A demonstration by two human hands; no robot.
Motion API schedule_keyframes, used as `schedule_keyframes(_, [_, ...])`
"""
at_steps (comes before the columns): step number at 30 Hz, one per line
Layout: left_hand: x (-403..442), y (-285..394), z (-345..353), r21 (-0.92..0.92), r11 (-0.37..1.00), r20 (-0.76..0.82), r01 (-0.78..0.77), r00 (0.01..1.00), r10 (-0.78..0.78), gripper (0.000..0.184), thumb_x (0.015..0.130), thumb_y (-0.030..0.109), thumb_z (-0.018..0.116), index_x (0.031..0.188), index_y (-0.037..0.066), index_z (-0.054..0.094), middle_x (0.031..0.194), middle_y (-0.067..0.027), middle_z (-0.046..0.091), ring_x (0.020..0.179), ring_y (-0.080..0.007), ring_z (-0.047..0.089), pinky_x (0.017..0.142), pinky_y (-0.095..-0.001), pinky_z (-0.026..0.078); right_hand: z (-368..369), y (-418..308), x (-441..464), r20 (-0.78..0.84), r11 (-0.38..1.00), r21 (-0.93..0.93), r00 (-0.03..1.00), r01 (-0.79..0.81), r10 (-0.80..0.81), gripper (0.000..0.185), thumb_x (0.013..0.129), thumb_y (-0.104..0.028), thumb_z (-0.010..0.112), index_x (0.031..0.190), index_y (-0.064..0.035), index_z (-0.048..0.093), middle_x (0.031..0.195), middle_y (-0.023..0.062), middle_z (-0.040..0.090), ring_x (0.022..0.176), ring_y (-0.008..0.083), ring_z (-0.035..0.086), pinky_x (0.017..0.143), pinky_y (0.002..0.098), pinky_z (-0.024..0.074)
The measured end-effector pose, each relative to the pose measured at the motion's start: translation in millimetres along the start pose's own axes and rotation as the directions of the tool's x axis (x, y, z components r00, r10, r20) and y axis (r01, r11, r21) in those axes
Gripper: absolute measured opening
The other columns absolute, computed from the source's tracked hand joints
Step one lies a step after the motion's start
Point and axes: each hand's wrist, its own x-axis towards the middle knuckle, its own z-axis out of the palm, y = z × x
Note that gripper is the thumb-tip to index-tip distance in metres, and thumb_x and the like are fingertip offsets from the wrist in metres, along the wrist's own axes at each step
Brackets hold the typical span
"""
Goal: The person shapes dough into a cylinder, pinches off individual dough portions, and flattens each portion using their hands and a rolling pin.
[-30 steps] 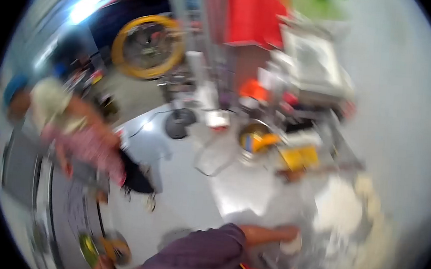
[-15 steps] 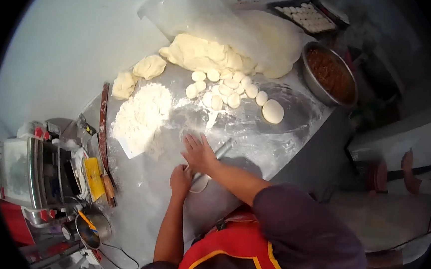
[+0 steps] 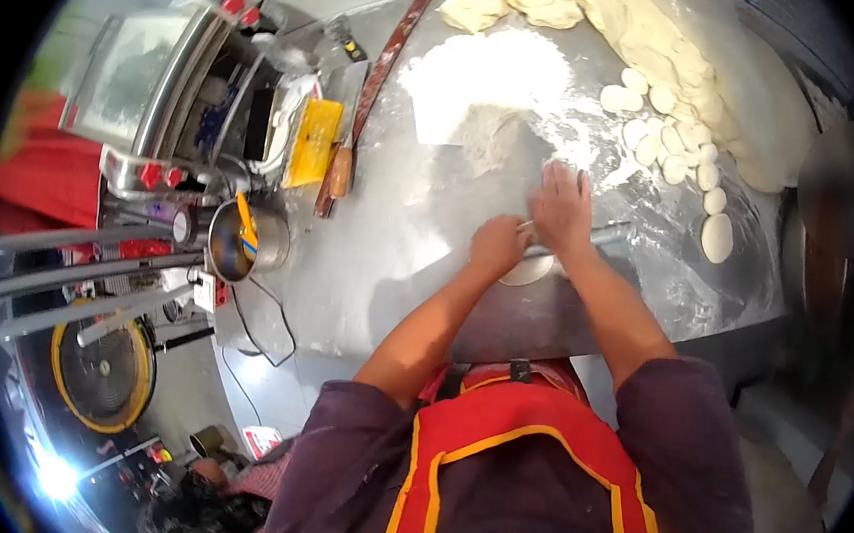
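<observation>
A thin dough round (image 3: 529, 271) lies on the steel table, partly under a rolling pin (image 3: 609, 234). My right hand (image 3: 562, 212) lies flat across the pin, its fingers stretched out and pointing away from me. Close beside it, my left hand (image 3: 500, 244) is closed with its fingertips at the dough round's left edge; the fingers hide part of that edge. Several small dough pieces (image 3: 675, 140) sit in a cluster at the upper right, and a larger flattened one (image 3: 716, 237) lies nearer. A heap of flour (image 3: 500, 74) is spread beyond my hands.
Large dough (image 3: 651, 35) lies at the back under a clear sheet. At left are a yellow scraper (image 3: 314, 143), a wooden-handled tool (image 3: 341, 171), a long reddish strip (image 3: 387, 61), a metal pot (image 3: 268, 241) and a cable (image 3: 277, 360). Another person's head (image 3: 197, 508) shows at lower left.
My view has swung left, so the table's contents appear farther right and the pot and fan side shows more. Both hands stay at the rolling pin and dough round.
</observation>
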Motion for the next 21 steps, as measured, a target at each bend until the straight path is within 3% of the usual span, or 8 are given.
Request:
schedule_keyframes(4, [-2.8, -15.8, 3.6, 0.002, 0.999, -0.112, -0.046, 0.993, 0.046, 0.033, 0.086, 0.036, 0.057, 0.096, 0.006, 0.068, 0.095, -0.0167, 0.067, 0.089, -0.0377, 0.063, 0.077, -0.0465, 0.049, -22.3, -4.9, -43.2, 0.108, 0.992, 0.108, 0.991, 0.062, -0.074, 0.057, 0.091, -0.03, 0.054, 0.136, 0.0021, 0.043, 0.141, 0.0183, 0.045, 0.13, 0.0309, 0.042, 0.111, 0.0507, 0.0264])
schedule_keyframes(5, [-7.1, -22.8, -0.9, -0.016, 0.999, -0.147, -0.046, 0.988, 0.043, 0.033, 0.086, 0.036, 0.056, 0.096, 0.006, 0.068, 0.096, -0.0165, 0.067, 0.09, -0.0375, 0.063, 0.078, -0.0466, 0.049, -11.4, 1.0, -86.3, -0.038, 0.988, 0.067, 0.99, 0.14, -0.138, 0.059, 0.09, -0.031, 0.055, 0.137, 0.0022, 0.043, 0.142, 0.0199, 0.044, 0.132, 0.0309, 0.041, 0.112, 0.0517, 0.025])
schedule_keyframes(6, [-10.2, -31.7, -6.8, -0.03, 0.996, -0.076, 0.089, 0.993, -0.091, 0.031, 0.086, 0.033, 0.057, 0.097, 0.007, 0.069, 0.1, -0.0156, 0.068, 0.092, -0.0367, 0.063, 0.08, -0.0464, 0.05, -39.5, -0.9, -114.5, 0.252, 0.986, 0.148, 0.962, 0.072, -0.108, 0.061, 0.089, -0.03, 0.055, 0.138, 0.0024, 0.041, 0.142, 0.0212, 0.043, 0.134, 0.0311, 0.039, 0.113, 0.053, 0.0231])
schedule_keyframes(9, [-24.0, -80.2, 23.0, -0.276, 0.954, -0.127, -0.117, 0.988, 0.084, 0.028, 0.086, 0.032, 0.059, 0.098, 0.008, 0.069, 0.099, -0.015, 0.068, 0.092, -0.0364, 0.063, 0.081, -0.0463, 0.05, -43.0, -4.1, -133.2, 0.169, 0.986, 0.121, 0.977, 0.111, -0.13, 0.057, 0.091, -0.027, 0.053, 0.138, 0.003, 0.042, 0.142, 0.0221, 0.042, 0.134, 0.032, 0.039, 0.112, 0.0542, 0.023])
schedule_keyframes(12, [-11.2, -41.6, 4.8, -0.008, 0.998, -0.026, -0.059, 0.998, 0.059, 0.028, 0.085, 0.032, 0.06, 0.098, 0.009, 0.069, 0.097, -0.015, 0.069, 0.09, -0.0364, 0.064, 0.08, -0.0463, 0.05, -19.2, -10.1, -49.5, 0.112, 0.993, 0.113, 0.992, 0.042, -0.055, 0.052, 0.093, -0.031, 0.051, 0.132, 0.0024, 0.048, 0.14, 0.0209, 0.045, 0.132, 0.0324, 0.041, 0.112, 0.054, 0.0237])
schedule_keyframes(16, [5.0, -0.7, -11.3, 0.06, 0.997, 0.136, 0.039, 0.99, -0.047, 0.027, 0.085, 0.031, 0.059, 0.098, 0.009, 0.069, 0.099, -0.0146, 0.068, 0.092, -0.0353, 0.064, 0.081, -0.0457, 0.05, -2.6, -8.8, -12.8, 0.065, 0.991, 0.13, 0.997, 0.033, -0.042, 0.052, 0.092, -0.031, 0.053, 0.132, 0.0021, 0.048, 0.139, 0.0206, 0.046, 0.133, 0.0321, 0.039, 0.111, 0.0512, 0.027])
schedule_keyframes(19, [-7.1, -30.7, -15.2, 0.084, 0.996, 0.006, 0.003, 1.0, -0.003, 0.027, 0.086, 0.032, 0.058, 0.096, 0.009, 0.07, 0.097, -0.0147, 0.069, 0.092, -0.0351, 0.064, 0.08, -0.0456, 0.049, -35.5, -7.3, -92.7, 0.224, 0.984, 0.157, 0.968, 0.079, -0.114, 0.057, 0.09, -0.03, 0.055, 0.135, 0.0024, 0.045, 0.141, 0.0213, 0.044, 0.135, 0.0318, 0.038, 0.112, 0.0488, 0.026])
schedule_keyframes(21, [-23.4, -55.8, -7.5, -0.086, 0.996, -0.076, 0.023, 0.997, -0.03, 0.028, 0.085, 0.032, 0.06, 0.092, 0.006, 0.069, 0.092, -0.0174, 0.068, 0.09, -0.0366, 0.064, 0.079, -0.0476, 0.049, -42.5, -1.5, -126.5, 0.249, 0.979, 0.16, 0.955, 0.124, -0.161, 0.059, 0.088, -0.026, 0.056, 0.137, 0.0038, 0.042, 0.142, 0.023, 0.043, 0.134, 0.033, 0.038, 0.112, 0.0505, 0.0254])
